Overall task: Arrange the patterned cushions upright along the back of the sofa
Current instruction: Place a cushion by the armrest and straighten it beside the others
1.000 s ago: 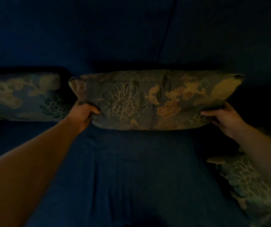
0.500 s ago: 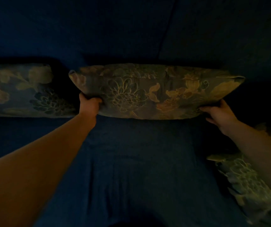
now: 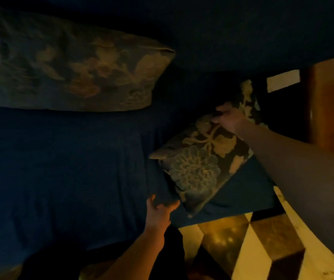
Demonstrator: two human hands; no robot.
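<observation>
A floral patterned cushion (image 3: 77, 77) stands upright against the back of the dark blue sofa (image 3: 61, 168) at the upper left, with no hand on it. A second floral cushion (image 3: 198, 168) lies tilted on the seat near the sofa's right end. My right hand (image 3: 230, 118) is shut on that cushion's far top corner. My left hand (image 3: 160, 211) hovers just left of its near lower corner, fingers spread and holding nothing. The scene is very dim.
The sofa's front right corner (image 3: 242, 207) ends beside a floor of dark and light geometric tiles (image 3: 253, 239). A wooden piece of furniture (image 3: 323, 106) and a pale wall stand past the sofa's right end.
Both hands have let go of the middle cushion, which stays upright at the back. My view swung right; my right hand has gripped the cushion at the sofa's right end.
</observation>
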